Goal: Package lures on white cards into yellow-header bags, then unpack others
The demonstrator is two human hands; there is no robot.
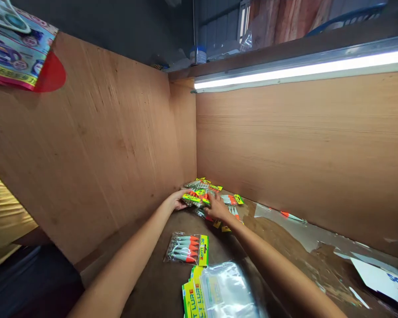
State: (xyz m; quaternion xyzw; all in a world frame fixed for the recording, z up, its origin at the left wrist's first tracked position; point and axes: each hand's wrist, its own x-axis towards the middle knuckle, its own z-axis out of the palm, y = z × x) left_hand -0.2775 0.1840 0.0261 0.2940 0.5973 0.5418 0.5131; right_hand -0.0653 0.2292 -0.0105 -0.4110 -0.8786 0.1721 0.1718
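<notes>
In the far corner of the table lies a pile of clear packs of orange-and-white fishing lures (pixel 204 182) with yellow header cards. My left hand (pixel 178 199) is closed round the left edge of several lure packs (pixel 191 198). Over the right side of these packs, my right hand (pixel 218 208) has its fingers bent and gripping; its fingertips are partly hidden. Another lure pack (pixel 185 249) lies flat, nearer to me, between my forearms. At the front edge of view is a stack of clear plastic bags (pixel 228 291) with yellow printed cards (pixel 194 298).
Plywood panels rise on the left (pixel 102 145) and at the back (pixel 301 141). A lit tube lamp (pixel 298 68) runs under a shelf. One loose lure (pixel 292 216) lies by the back panel. On the right is a white printed sheet (pixel 381 278).
</notes>
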